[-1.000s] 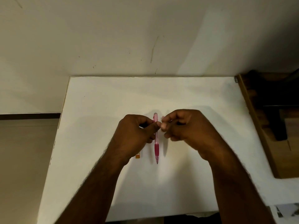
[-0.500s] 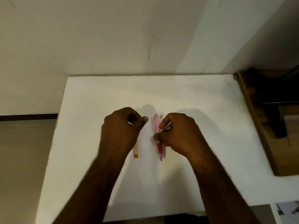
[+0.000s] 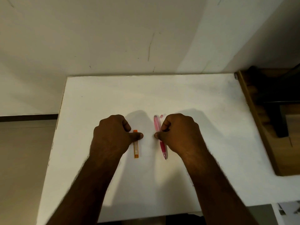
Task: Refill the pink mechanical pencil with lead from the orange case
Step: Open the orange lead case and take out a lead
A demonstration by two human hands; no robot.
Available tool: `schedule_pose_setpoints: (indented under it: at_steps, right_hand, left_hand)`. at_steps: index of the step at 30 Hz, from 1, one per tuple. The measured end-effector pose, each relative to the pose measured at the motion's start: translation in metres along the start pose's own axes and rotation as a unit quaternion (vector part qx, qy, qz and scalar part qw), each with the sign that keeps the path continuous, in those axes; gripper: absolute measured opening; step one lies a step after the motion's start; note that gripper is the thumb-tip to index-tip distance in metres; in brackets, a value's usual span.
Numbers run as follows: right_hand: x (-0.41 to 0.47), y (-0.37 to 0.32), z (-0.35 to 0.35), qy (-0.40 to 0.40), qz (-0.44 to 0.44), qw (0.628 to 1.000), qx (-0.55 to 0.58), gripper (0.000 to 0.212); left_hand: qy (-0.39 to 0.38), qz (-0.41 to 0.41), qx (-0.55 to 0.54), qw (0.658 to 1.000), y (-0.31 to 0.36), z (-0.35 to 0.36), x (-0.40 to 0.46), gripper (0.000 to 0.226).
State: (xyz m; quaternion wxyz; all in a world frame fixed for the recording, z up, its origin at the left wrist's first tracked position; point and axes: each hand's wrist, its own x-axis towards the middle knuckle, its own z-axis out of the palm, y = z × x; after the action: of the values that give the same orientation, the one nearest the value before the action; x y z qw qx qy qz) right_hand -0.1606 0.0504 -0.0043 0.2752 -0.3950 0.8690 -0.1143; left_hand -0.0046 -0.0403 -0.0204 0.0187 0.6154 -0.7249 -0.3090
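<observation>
Lead case (image 3: 136, 148) on table (image 3: 100, 98) left of pencil (image 3: 159, 137), a hand over each.

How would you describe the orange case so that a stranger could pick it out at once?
On the white table, look by the left hand, whose thumb lies across a flat narrow stick: the orange case. Its neighbour, the pencil under the right hand, is pink, round and pointed; the case is orange and square-ended.

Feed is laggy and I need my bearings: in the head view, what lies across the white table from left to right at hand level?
left hand → orange lead case → pink mechanical pencil → small pink cap → right hand → wooden furniture past the table's right edge.
</observation>
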Motion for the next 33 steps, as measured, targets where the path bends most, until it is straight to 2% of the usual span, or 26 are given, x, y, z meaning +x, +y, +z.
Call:
schedule_pose_setpoints:
  at_steps: [3,6,14,19,23,27,30,33]
  right_hand:
    - [0.001,0.003,-0.002,0.050,-0.017,0.998,0.022,0.032]
    - [0.001,-0.001,-0.002,0.084,-0.043,0.989,0.112,0.024]
    - [0.001,-0.016,0.010,0.009,-0.038,0.965,0.258,0.009]
    - [0.000,-0.017,0.009,0.026,-0.042,0.948,0.315,0.008]
    - [0.004,-0.013,0.008,0.068,-0.026,0.936,0.344,0.007]
    - [0.004,-0.011,0.012,0.091,-0.046,0.959,0.265,0.008]
    - [-0.003,-0.018,0.021,0.064,-0.090,0.982,0.152,0.007]
    - [-0.008,-0.027,0.028,0.038,-0.131,0.989,0.049,0.010]
  left_hand:
    - [-0.004,0.008,-0.017,1.000,-0.001,0.002,-0.001,0.041]
    - [-0.003,0.034,-0.015,0.999,0.001,0.003,-0.003,0.035]
    - [0.040,0.179,-0.082,0.980,0.014,-0.009,-0.016,0.035]
    - [0.037,0.204,-0.100,0.973,0.017,-0.013,-0.018,0.039]
    - [0.037,0.189,-0.098,0.976,0.014,-0.014,-0.017,0.042]
    - [0.062,0.172,-0.103,0.978,0.011,-0.019,-0.016,0.044]
    - [0.061,0.167,-0.112,0.978,0.010,-0.021,-0.016,0.044]
    - [0.058,0.174,-0.117,0.976,0.009,-0.022,-0.015,0.043]
